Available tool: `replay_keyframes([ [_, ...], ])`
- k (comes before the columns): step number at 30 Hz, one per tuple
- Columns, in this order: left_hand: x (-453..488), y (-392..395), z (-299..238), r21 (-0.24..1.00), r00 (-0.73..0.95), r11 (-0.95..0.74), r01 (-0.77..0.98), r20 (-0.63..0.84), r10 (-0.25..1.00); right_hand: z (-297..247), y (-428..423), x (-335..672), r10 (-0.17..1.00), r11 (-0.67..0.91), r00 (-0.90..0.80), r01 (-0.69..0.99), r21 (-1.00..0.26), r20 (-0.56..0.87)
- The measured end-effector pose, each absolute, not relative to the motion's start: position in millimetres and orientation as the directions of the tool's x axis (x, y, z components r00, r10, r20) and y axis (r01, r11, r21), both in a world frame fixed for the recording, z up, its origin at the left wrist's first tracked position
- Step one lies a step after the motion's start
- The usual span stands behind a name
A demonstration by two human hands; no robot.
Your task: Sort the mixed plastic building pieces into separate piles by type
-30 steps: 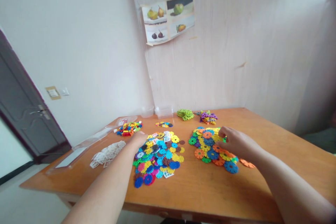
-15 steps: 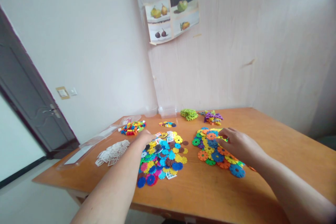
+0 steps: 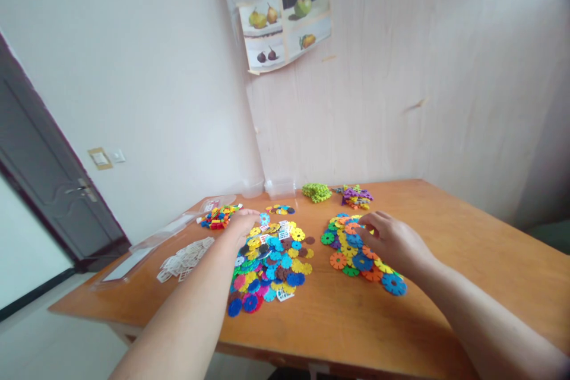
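My left hand point(image 3: 243, 224) is over the back of the pile of small flower-shaped discs point(image 3: 276, 261). Its fingertips pinch a light blue disc point(image 3: 264, 218), raised at the pile's far edge. A few white lattice pieces point(image 3: 284, 230) lie among these small discs. My right hand point(image 3: 387, 237) hovers at the right side of a pile of larger notched discs point(image 3: 354, 249) in blue, orange, yellow and green. The thumb and forefinger are curved with a gap between them, and I see nothing held there. Part of this pile is hidden under the hand.
White lattice pieces point(image 3: 184, 259) and colourful building bricks point(image 3: 218, 217) lie to the left. Farther back are a small disc group point(image 3: 281, 209), clear plastic containers point(image 3: 281, 189), green pieces point(image 3: 316, 192) and purple pieces point(image 3: 357, 196). Flat clear lids point(image 3: 129, 264) line the left table edge.
My left hand has lifted away slightly, and a light blue disc now shows at its fingertips. My right hand stays over the larger discs with little movement. The view has shifted slightly.
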State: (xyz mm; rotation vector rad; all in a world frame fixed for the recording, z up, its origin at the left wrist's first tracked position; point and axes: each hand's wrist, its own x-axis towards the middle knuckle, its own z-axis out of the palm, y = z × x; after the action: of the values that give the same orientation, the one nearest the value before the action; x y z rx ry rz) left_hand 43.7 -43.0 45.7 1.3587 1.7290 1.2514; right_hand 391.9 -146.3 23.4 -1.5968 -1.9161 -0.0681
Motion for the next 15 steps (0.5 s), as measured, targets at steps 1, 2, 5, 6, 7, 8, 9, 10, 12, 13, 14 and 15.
replay_keyframes([
  [1,53,-47,49,0.93,-0.264,0.011,0.367,0.093,0.96,23,-147,390,0.861,0.28,-0.073,0.894,-0.349,0.504],
  [2,63,-52,51,0.937,-0.229,-0.007,0.349,0.093,0.969,23,-148,388,0.853,0.302,-0.087,0.887,-0.35,0.515],
  [5,102,-71,52,0.963,-0.069,-0.073,0.26,0.094,0.993,22,-151,381,0.827,0.38,-0.143,0.855,-0.354,0.544],
  [6,116,-78,51,0.965,-0.022,-0.093,0.246,0.102,0.995,21,-152,378,0.819,0.41,-0.172,0.842,-0.35,0.547],
  [7,130,-85,50,0.964,0.023,-0.102,0.245,0.1,0.995,21,-153,376,0.811,0.441,-0.203,0.829,-0.344,0.549],
  [8,143,-91,47,0.964,0.062,-0.106,0.242,0.094,0.994,21,-154,374,0.802,0.472,-0.236,0.814,-0.339,0.548],
  [9,154,-97,45,0.968,0.115,-0.099,0.231,0.074,0.991,22,-155,372,0.793,0.501,-0.269,0.798,-0.335,0.546],
  [10,165,-102,43,0.973,0.147,-0.081,0.215,0.049,0.988,22,-156,370,0.786,0.527,-0.3,0.782,-0.332,0.541],
  [12,180,-109,40,0.979,0.165,-0.057,0.193,0.025,0.986,23,-157,368,0.777,0.558,-0.342,0.763,-0.326,0.528],
  [13,185,-111,39,0.982,0.165,-0.049,0.182,0.019,0.986,24,-157,367,0.776,0.563,-0.352,0.76,-0.323,0.523],
  [14,189,-112,38,0.984,0.161,-0.044,0.172,0.016,0.987,24,-157,366,0.775,0.565,-0.357,0.76,-0.32,0.521],
  [15,191,-113,38,0.986,0.157,-0.041,0.162,0.016,0.988,24,-156,366,0.774,0.565,-0.356,0.761,-0.319,0.523],
])
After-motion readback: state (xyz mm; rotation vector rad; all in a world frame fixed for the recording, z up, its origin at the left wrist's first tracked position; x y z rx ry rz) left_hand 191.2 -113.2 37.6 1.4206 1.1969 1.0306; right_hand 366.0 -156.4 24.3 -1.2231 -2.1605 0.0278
